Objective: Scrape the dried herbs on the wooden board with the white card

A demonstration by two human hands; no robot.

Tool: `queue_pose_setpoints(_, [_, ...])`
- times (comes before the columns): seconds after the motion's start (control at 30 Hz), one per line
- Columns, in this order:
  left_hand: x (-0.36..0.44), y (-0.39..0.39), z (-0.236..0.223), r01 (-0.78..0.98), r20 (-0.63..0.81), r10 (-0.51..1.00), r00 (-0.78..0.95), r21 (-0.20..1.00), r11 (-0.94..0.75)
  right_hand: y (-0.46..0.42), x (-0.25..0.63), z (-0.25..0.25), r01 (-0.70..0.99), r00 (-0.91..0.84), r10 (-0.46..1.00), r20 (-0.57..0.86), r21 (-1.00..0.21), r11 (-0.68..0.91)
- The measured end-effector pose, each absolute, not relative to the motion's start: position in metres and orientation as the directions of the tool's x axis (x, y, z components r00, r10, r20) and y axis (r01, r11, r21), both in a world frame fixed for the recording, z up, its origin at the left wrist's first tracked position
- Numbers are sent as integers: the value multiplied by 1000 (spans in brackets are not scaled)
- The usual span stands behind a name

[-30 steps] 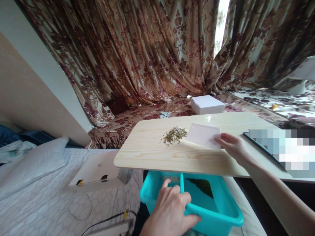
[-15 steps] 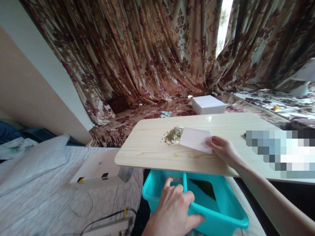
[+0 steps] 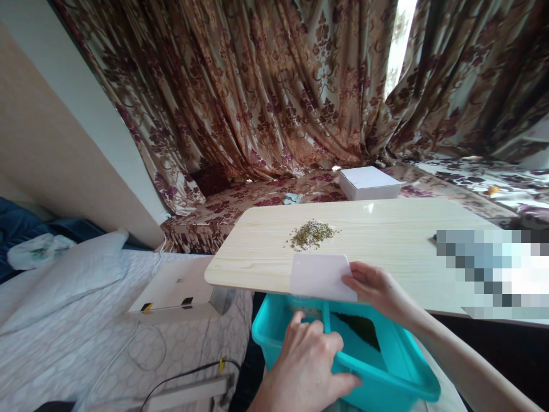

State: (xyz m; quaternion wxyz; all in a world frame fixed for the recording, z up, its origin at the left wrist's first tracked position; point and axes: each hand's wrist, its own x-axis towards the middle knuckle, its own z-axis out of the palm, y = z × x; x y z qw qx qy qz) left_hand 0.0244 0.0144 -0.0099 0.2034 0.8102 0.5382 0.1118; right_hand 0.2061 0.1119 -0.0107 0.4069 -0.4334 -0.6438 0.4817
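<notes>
My right hand (image 3: 371,285) pinches the right edge of a white card (image 3: 321,276), which lies on the wooden tabletop along its near edge. Just beyond the card is a loose pile of small green and whitish grains (image 3: 314,234), with some scattered around it. Below the table edge, a turquoise divided bin (image 3: 398,372) is gripped by my left hand (image 3: 309,355), fingers over the divider and thumb outside the front wall. Dark green material (image 3: 360,330) lies in the bin's right compartment. A few pale bits show in the left compartment, partly hidden by my fingers.
The light wooden table (image 3: 412,240) has a pixelated area at its right. A white box (image 3: 369,182) and a small pale cloth (image 3: 292,198) sit behind it. On the bed at left are a flat white box (image 3: 175,286), cables and a pillow (image 3: 81,269).
My right hand has drawn the card from the pile's right side toward the table's near edge. The pile now shows in full. My left hand keeps its grip on the bin.
</notes>
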Motion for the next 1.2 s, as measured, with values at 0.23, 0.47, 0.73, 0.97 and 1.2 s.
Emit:
queue_pose_setpoints(0.23, [24, 14, -4, 848, -76, 924, 375, 431, -309, 119, 222, 2, 193, -168, 970, 176, -959, 207])
queue_pose_setpoints(0.47, [23, 15, -2, 850, -85, 924, 373, 430, -303, 137, 255, 11, 169, 180, 963, 201, -971, 171])
queue_pose_setpoints(0.73, [20, 15, -1, 870, -86, 929, 360, 390, -301, 144, 257, 11, 171, 212, 959, 186, -974, 151])
queue_pose_setpoints(0.97, [14, 14, 6, 882, -125, 929, 349, 380, -280, 149, 251, 11, 173, 248, 951, 184, -974, 143])
queue_pose_setpoints(1.2, [-4, 15, 1, 928, -157, 956, 249, 322, -189, 173, 246, 0, 147, 263, 936, 235, -968, 202])
